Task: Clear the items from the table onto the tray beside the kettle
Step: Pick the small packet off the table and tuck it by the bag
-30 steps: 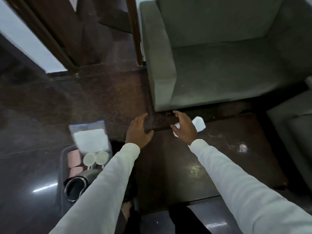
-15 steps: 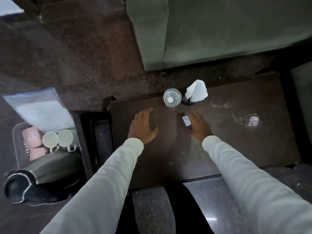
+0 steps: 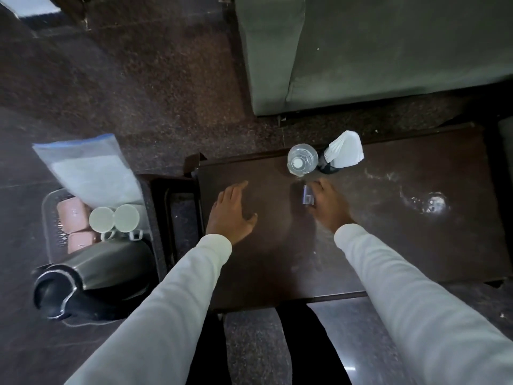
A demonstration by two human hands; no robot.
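On the dark wooden table (image 3: pixel 277 259), my right hand (image 3: pixel 329 208) pinches a small pale sachet (image 3: pixel 307 195) between its fingertips. My left hand (image 3: pixel 231 215) hovers flat over the table's left part, fingers spread, holding nothing. Just beyond the sachet a clear water bottle (image 3: pixel 302 162) stands upright, seen from above. Beside it is a dark holder with white napkins (image 3: pixel 344 151). Left of the table lies a steel kettle (image 3: pixel 91 276), and behind it sits a clear tray (image 3: pixel 51 207) holding pink cups (image 3: pixel 73 215) and two white cups (image 3: pixel 113 219).
A dark empty tray (image 3: pixel 180 218) sits between the table and the kettle. A plastic bag with white contents (image 3: pixel 88 168) leans over the clear tray. A grey-green sofa (image 3: pixel 361 51) stands beyond the table. A bright smeared patch (image 3: pixel 433 204) marks the table's right part.
The view tilted down, so the bottle, napkins and tray came fully into sight. My right hand dropped from near the napkins onto the sachet and closed its fingertips on it. The left hand spread over the table.
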